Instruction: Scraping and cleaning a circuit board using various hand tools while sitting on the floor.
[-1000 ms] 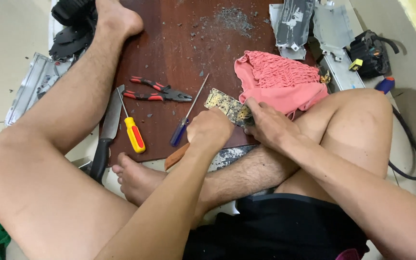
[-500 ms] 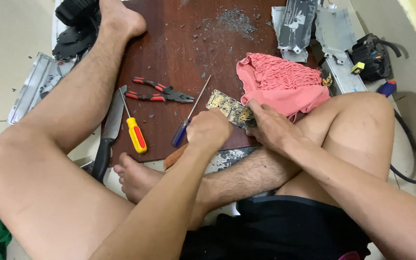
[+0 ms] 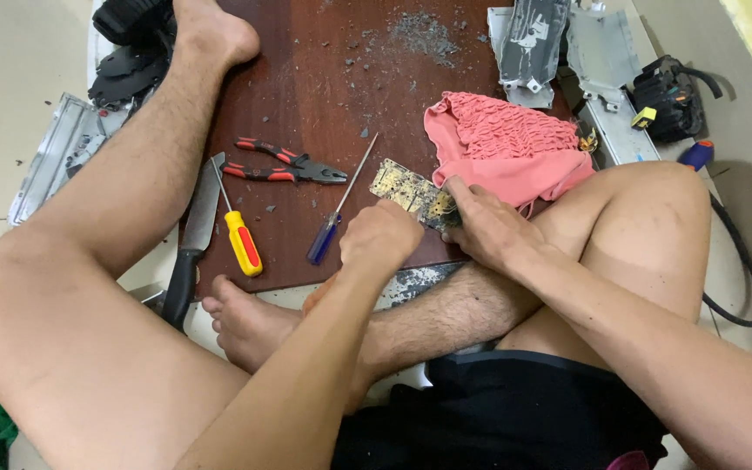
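Observation:
I sit on the floor with a dark brown board point(image 3: 306, 78) between my legs. A small yellowish circuit board point(image 3: 404, 190) lies on it near the front edge. My left hand point(image 3: 382, 239) is curled into a fist at the circuit board's near end, and what it grips is hidden. My right hand point(image 3: 480, 226) presses down on the circuit board's right end with its fingers closed over it. A pink ruffled cloth point(image 3: 502, 148) lies just behind my right hand.
On the board lie a blue-handled screwdriver point(image 3: 334, 218), red-and-black pliers point(image 3: 285, 165), and a yellow-and-red screwdriver point(image 3: 238, 235); grey debris point(image 3: 424, 30) lies at the far end. A black-handled knife point(image 3: 191, 248) rests at the left edge. Metal parts point(image 3: 598, 52), a black device point(image 3: 668, 96) and a cable point(image 3: 741, 261) lie to the right.
Both hands stay on the circuit board with only slight shifts; the tools on the board have not moved.

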